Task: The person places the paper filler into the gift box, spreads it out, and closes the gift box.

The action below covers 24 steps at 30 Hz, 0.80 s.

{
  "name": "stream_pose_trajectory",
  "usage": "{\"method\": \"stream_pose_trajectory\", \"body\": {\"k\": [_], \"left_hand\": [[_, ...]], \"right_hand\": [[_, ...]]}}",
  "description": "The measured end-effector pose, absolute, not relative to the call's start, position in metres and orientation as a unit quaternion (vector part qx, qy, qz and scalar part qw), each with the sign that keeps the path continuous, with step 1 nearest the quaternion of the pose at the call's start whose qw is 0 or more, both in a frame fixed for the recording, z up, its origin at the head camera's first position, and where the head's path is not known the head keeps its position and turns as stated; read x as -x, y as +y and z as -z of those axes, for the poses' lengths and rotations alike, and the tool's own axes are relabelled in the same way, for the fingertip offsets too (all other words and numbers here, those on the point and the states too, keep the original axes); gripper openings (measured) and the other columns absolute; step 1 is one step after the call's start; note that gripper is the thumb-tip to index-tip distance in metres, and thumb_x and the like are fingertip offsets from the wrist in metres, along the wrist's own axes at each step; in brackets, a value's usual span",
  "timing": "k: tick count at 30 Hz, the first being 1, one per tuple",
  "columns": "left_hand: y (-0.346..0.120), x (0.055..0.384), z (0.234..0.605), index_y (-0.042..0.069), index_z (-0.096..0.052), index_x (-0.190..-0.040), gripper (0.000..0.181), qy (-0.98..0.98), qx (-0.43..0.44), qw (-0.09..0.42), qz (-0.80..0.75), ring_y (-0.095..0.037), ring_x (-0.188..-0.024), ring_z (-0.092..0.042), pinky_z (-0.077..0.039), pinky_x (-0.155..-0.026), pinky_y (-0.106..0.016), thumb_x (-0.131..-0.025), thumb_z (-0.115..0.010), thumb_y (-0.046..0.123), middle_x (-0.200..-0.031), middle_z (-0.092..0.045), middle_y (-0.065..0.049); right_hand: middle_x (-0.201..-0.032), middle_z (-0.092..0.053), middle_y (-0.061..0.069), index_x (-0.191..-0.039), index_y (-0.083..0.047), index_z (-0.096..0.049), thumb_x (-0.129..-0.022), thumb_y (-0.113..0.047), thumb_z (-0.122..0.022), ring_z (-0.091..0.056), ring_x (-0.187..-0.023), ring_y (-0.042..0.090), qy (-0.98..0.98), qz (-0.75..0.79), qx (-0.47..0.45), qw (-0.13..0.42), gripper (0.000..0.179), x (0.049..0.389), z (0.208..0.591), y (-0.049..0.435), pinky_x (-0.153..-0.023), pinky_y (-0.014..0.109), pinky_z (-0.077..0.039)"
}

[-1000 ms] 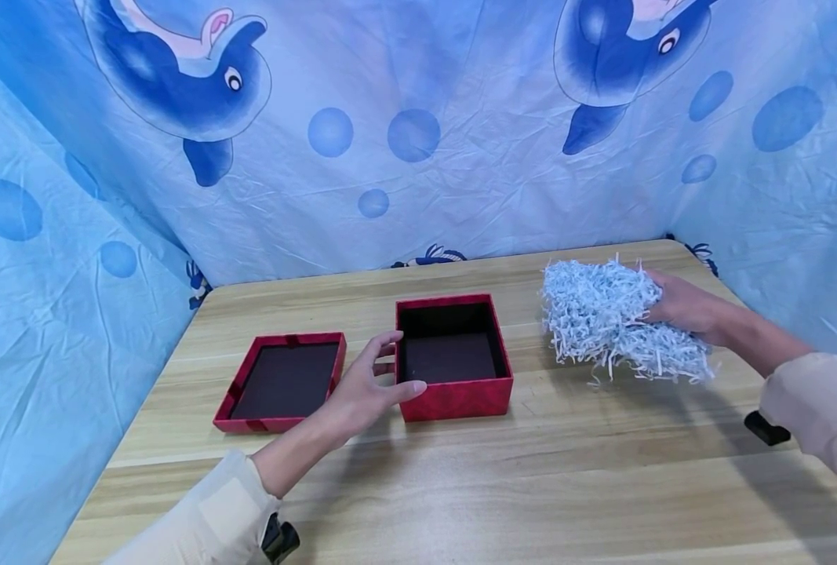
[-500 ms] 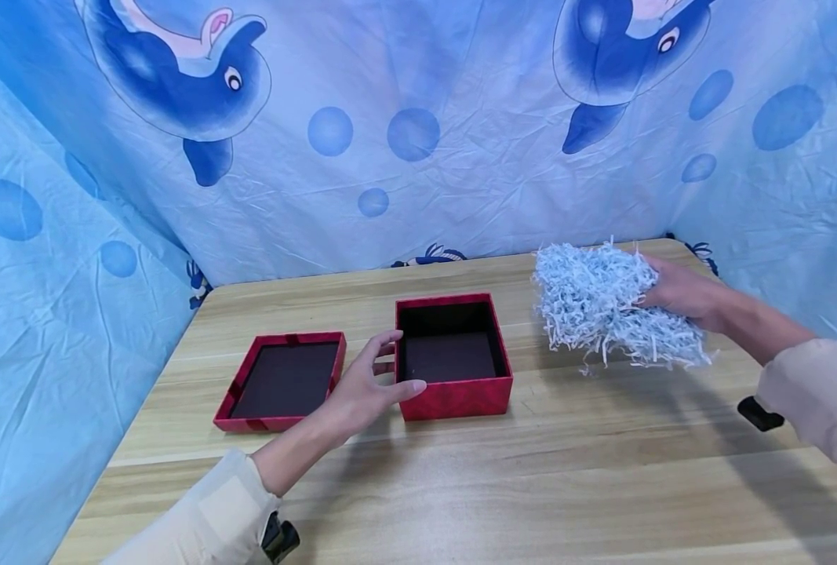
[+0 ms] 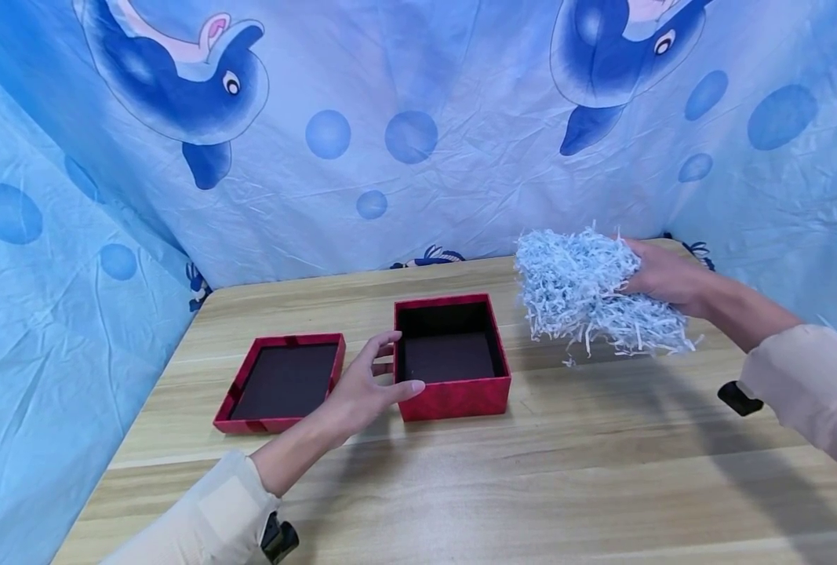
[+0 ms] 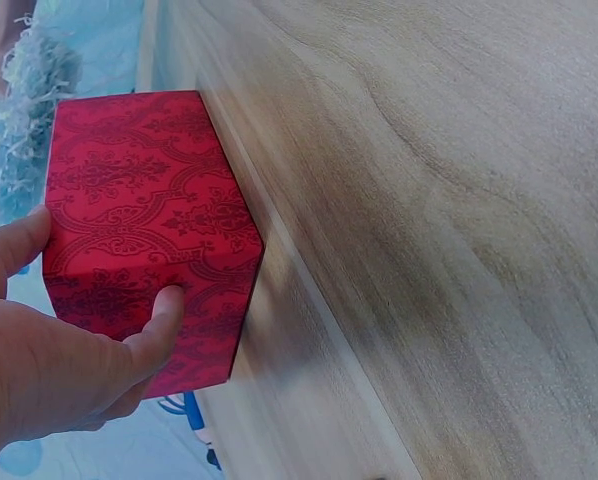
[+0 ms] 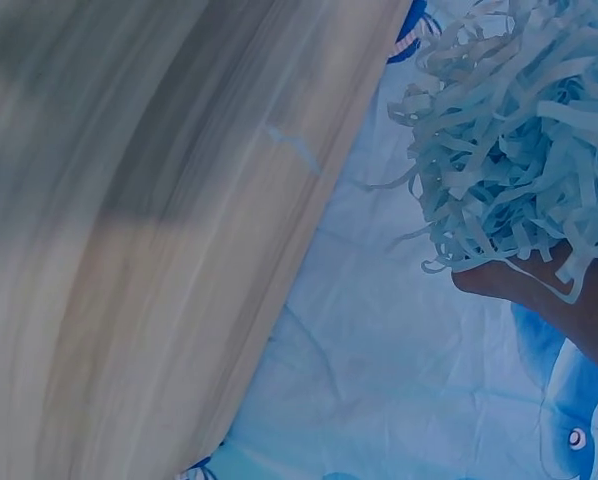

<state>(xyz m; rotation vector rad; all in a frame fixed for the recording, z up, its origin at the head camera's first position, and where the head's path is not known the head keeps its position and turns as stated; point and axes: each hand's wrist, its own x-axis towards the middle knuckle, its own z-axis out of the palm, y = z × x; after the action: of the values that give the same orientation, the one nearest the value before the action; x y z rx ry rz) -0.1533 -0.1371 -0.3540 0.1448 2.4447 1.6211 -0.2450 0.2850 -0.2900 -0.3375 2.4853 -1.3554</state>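
In the head view an open-topped red gift box with a dark inside stands mid-table. My left hand rests against its near left corner, thumb at the front and fingers at the left side. The left wrist view shows a fingertip on the patterned red box wall. Above the table at the right, my right hand grips a bulky clump of light blue shredded paper. Strands hang below it. Paper hides most of the fingers; the right wrist view shows part of the hand under the shredded paper.
Left of the box, its red-rimmed lid lies inside-up on the wooden table. A blue dolphin-print curtain hangs behind the table and at both sides. A loose paper strip shows over the table in the right wrist view.
My right hand has lifted the shredded paper and carried it a little to the left, toward the box. The left hand, box and lid have stayed in place.
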Motion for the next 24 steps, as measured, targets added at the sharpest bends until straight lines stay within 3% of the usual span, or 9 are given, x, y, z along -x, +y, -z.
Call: {"method": "stream_pose_trajectory", "body": {"k": [3,6,7,10,16,24], "left_hand": [[-0.137,0.154,0.354,0.031,-0.035,-0.144,0.079,0.829,-0.049,0.102,-0.547,-0.031,-0.13,-0.042,-0.049,-0.094,-0.047,-0.079,-0.08,0.025,-0.148,-0.036,-0.008],[-0.137,0.154,0.354,0.031,-0.035,-0.144,0.079,0.829,-0.05,0.102,-0.547,-0.031,-0.13,-0.042,-0.05,-0.094,-0.046,-0.079,-0.08,0.025,-0.148,-0.036,-0.007],[-0.137,0.154,0.354,0.03,-0.035,-0.144,0.079,0.829,-0.05,0.102,-0.547,-0.031,-0.13,-0.041,-0.05,-0.094,-0.046,-0.079,-0.08,0.025,-0.148,-0.036,-0.007],[-0.136,0.155,0.354,0.03,-0.035,-0.144,0.079,0.829,-0.05,0.103,-0.547,-0.031,-0.13,-0.042,-0.05,-0.093,-0.046,-0.079,-0.08,0.025,-0.148,-0.036,-0.007],[-0.135,0.156,0.353,0.03,-0.035,-0.144,0.079,0.829,-0.05,0.101,-0.548,-0.031,-0.13,-0.042,-0.05,-0.093,-0.045,-0.079,-0.08,0.025,-0.148,-0.037,-0.007],[-0.134,0.156,0.354,0.029,-0.036,-0.144,0.079,0.829,-0.045,0.098,-0.549,-0.031,-0.129,-0.043,-0.05,-0.093,-0.045,-0.079,-0.08,0.024,-0.147,-0.038,-0.009]], "right_hand": [[-0.158,0.01,0.019,-0.153,-0.014,0.01,-0.083,0.013,-0.054,-0.023,-0.136,0.048,0.863,0.466,0.12,0.151,0.099,0.247,0.288,0.278,-0.08,0.028,-0.05],[-0.159,0.007,0.016,-0.154,-0.013,0.008,-0.083,0.012,-0.058,-0.024,-0.138,0.045,0.857,0.474,0.13,0.157,0.1,0.248,0.286,0.269,-0.093,0.038,-0.047],[-0.16,0.005,0.015,-0.154,-0.013,0.007,-0.082,0.012,-0.059,-0.016,-0.141,0.043,0.851,0.48,0.138,0.161,0.1,0.249,0.285,0.265,-0.099,0.041,-0.043],[-0.161,0.0,0.011,-0.155,-0.014,0.002,-0.082,0.008,-0.065,-0.013,-0.143,0.038,0.846,0.484,0.15,0.164,0.101,0.249,0.283,0.256,-0.106,0.049,-0.034],[-0.161,-0.001,0.013,-0.155,-0.015,-0.003,-0.081,0.005,-0.067,-0.007,-0.144,0.04,0.854,0.474,0.145,0.158,0.1,0.251,0.277,0.238,-0.111,0.057,-0.022],[-0.161,0.001,0.014,-0.155,-0.013,-0.005,-0.081,0.003,-0.07,-0.001,-0.145,0.039,0.851,0.48,0.144,0.156,0.1,0.253,0.274,0.22,-0.111,0.057,-0.023]]}}
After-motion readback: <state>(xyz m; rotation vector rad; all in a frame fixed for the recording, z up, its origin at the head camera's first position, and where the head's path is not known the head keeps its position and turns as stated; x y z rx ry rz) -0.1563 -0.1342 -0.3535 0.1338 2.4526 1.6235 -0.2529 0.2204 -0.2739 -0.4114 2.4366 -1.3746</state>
